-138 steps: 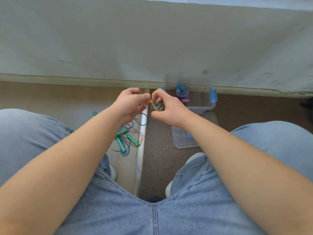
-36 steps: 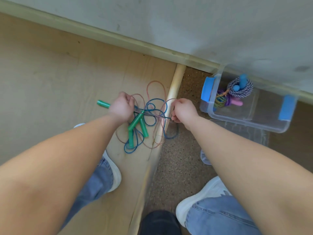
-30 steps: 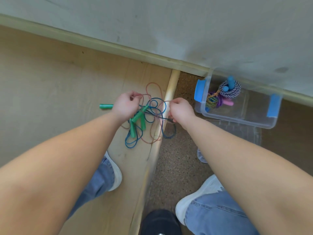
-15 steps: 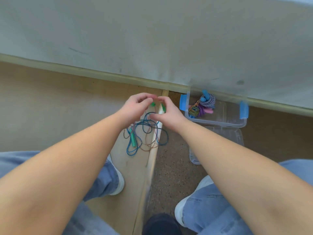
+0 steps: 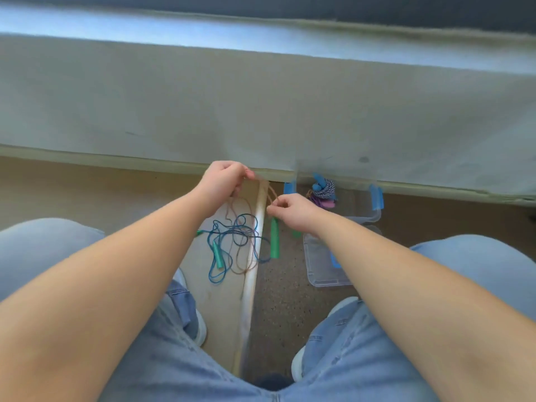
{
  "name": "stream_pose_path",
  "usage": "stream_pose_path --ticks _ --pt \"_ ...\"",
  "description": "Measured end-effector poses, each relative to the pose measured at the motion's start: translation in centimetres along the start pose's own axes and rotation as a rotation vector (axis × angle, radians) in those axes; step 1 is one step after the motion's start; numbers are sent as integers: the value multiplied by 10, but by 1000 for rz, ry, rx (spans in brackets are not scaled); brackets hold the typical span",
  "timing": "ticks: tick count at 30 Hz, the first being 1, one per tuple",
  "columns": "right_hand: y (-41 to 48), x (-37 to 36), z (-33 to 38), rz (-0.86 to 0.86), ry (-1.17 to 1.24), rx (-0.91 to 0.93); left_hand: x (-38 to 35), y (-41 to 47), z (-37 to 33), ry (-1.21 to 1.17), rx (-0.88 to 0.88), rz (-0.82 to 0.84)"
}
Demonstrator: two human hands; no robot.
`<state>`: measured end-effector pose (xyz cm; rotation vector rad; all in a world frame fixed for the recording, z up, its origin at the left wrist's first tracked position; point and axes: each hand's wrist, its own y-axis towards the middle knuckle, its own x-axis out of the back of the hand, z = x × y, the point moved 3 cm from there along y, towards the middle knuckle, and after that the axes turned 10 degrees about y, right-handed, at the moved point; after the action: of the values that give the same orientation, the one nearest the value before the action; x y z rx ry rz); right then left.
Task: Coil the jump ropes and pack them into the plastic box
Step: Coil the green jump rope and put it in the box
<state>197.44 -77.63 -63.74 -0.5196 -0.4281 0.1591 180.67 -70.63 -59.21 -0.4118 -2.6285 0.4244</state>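
While my left grip [image 5: 223,181] and right grip [image 5: 293,214] are each pinching the thin brownish rope [image 5: 272,195] between them, green handles [image 5: 274,239] are dangling below; limp, light and tangle-prone, it is likely handling best held near the handles.

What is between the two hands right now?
Head view: a short stretch of pinkish rope runs from the left hand to the right hand, over the pale edge strip of the wooden floor.

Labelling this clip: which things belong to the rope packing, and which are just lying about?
Job: pink rope, pinched by left hand and right hand; green handles; blue rope; plastic box; coiled ropes inside; box lid.
Lying about: wooden floor strip; shoes.
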Motion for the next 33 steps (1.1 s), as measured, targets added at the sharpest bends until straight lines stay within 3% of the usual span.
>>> stream_pose_path --ticks 4,8,15,20,23,27,33 --pt "-24 7 -7 171 266 -117 2 -5 -12 232 53 -210" --pt "-46 11 -2 291 437 -162 -1 -7 -15 296 108 -289" --pt "-60 15 -2 222 427 -94 -22 -15 0 677 63 -14" --pt "-65 6 -1 208 123 39 -45 -33 -6 870 -464 267" --pt "-65 8 1 156 161 51 -56 -41 2 761 -364 360" --pt "-70 11 -4 172 178 32 -62 -43 17 417 -141 402" --pt "-77 15 -19 156 1 4 -68 -54 10 710 -312 257"
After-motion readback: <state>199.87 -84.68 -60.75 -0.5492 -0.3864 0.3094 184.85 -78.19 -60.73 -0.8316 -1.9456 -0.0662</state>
